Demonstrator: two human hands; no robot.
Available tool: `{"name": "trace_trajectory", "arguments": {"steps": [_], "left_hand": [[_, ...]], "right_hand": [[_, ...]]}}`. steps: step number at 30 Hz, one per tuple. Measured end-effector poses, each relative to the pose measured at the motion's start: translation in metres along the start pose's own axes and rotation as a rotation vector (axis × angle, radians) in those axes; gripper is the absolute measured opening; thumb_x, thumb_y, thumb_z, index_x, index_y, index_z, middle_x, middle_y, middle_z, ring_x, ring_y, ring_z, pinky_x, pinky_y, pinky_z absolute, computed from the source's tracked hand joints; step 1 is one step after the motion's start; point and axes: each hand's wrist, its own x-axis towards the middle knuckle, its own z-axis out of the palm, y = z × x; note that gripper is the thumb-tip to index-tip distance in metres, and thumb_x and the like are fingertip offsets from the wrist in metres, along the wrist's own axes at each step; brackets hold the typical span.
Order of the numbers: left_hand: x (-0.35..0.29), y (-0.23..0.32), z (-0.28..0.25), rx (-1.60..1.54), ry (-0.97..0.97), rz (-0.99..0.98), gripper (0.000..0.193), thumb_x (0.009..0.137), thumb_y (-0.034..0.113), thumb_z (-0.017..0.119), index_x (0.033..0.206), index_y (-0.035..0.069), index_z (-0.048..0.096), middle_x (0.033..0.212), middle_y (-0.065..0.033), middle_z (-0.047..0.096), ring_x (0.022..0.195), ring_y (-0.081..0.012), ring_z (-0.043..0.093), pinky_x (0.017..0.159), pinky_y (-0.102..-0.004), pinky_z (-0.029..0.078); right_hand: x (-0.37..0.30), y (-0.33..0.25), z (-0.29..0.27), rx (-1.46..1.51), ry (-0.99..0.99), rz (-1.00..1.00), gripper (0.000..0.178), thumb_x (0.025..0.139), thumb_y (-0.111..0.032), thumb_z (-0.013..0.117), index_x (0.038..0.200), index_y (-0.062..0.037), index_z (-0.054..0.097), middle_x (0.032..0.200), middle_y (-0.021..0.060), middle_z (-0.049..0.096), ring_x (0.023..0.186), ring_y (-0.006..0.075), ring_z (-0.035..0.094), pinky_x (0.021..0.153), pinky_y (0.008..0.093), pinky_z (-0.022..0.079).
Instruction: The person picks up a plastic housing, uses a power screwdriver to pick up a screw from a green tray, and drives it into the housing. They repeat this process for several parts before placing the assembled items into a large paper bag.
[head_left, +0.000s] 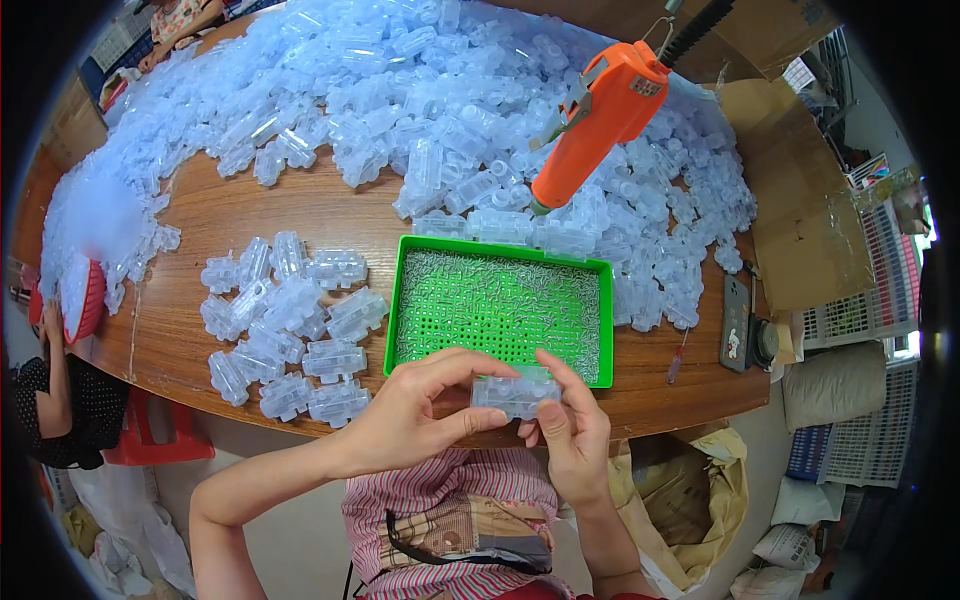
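Between my two hands is a clear plastic housing (pixel 515 396), held level over the near rim of a green tray. My left hand (pixel 440 402) pinches its left end with thumb and fingers. At the other end my right hand (pixel 572 425) grips with the thumb in front and a finger behind. The green tray (pixel 398 300) has a perforated bottom and holds many small silvery screws (pixel 500 285). An orange electric screwdriver (pixel 605 120) hangs tip-down above the tray's far side, touched by neither hand. Left of the tray lies a loose group of similar clear housings (pixel 290 310).
A large heap of clear plastic parts (pixel 400 80) covers the far table. A phone (pixel 736 322) and a small screwdriver (pixel 676 362) lie at the right. Cardboard (pixel 790 190) borders that side. At far left, another person's arm (pixel 55 370) reaches to a red basket (pixel 88 300).
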Motion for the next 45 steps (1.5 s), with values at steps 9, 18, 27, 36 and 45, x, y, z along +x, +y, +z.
{"name": "trace_trajectory", "arguments": {"steps": [9,18,27,36,45], "left_hand": [[0.008,-0.034,-0.009,0.440,0.076,0.453,0.048,0.065,0.027,0.082,0.105,0.012,0.062,0.121,-0.0052,0.056,0.124,-0.0308,0.042,0.105,-0.0483,0.031],[0.010,-0.038,-0.003,0.692,0.050,0.438,0.051,0.067,0.030,0.081,0.109,0.013,0.059,0.111,-0.0008,0.062,0.111,-0.0210,0.056,0.109,-0.0529,0.026],[0.007,-0.037,-0.002,0.535,0.114,0.367,0.045,0.067,0.030,0.081,0.104,0.009,0.065,0.110,-0.0046,0.064,0.092,-0.0215,0.064,0.078,-0.0319,0.053],[0.011,-0.048,-0.003,0.543,0.108,0.401,0.044,0.069,0.029,0.079,0.105,0.010,0.066,0.101,-0.0058,0.066,0.083,-0.0214,0.065,0.067,-0.0296,0.053],[0.013,-0.047,-0.003,0.543,0.094,0.374,0.042,0.068,0.028,0.079,0.102,0.009,0.065,0.098,-0.0059,0.066,0.083,-0.0211,0.065,0.066,-0.0296,0.053]], "right_hand": [[0.017,-0.017,-0.007,-0.723,-0.082,-0.210,0.034,0.091,-0.019,0.060,0.118,0.0018,0.055,0.077,0.0045,0.056,0.062,0.0114,0.053,0.054,0.0263,0.044],[0.176,-0.085,-0.024,-0.300,0.008,-0.725,0.053,0.083,-0.019,0.069,0.126,0.0009,0.046,0.120,0.0123,0.054,0.109,0.0188,0.053,0.088,0.0329,0.045],[0.172,-0.089,-0.019,-0.086,-0.027,-0.610,0.039,0.082,-0.008,0.064,0.117,0.0018,0.051,0.113,0.0121,0.058,0.094,0.0154,0.060,0.082,0.0368,0.051],[0.115,-0.040,-0.009,0.210,-0.211,-0.370,0.071,0.084,-0.067,0.045,0.097,0.0029,0.051,0.068,0.0070,0.048,0.059,0.0161,0.048,0.051,0.0306,0.045],[0.108,-0.007,0.003,0.112,-0.139,-0.475,0.081,0.079,-0.076,0.044,0.094,0.0034,0.053,0.069,0.0072,0.047,0.057,0.0152,0.046,0.048,0.0292,0.044]]}}
